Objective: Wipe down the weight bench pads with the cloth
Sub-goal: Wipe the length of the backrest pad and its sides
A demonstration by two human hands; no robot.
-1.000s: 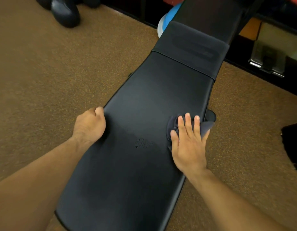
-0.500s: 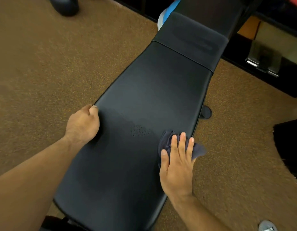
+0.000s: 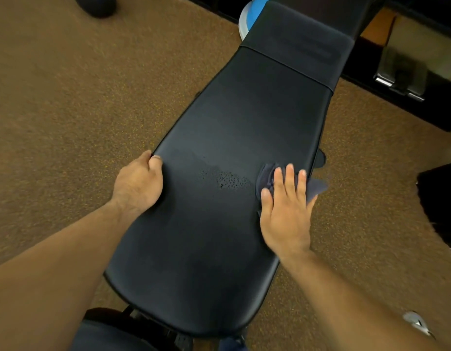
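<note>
On the pad, the right hand presses a cloth flat with straight fingers near the pad's right edge; the left hand curls over its left edge; droplets sit between them

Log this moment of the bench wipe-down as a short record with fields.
left hand: grips the left edge of the bench pad
right hand: flat on the cloth, fingers straight
cloth: dark, bunched, near the pad's right edge, one corner reaching past it
droplets: wet speckled patch mid-pad, between the hands, just left of the cloth
floor: brown carpet
</note>
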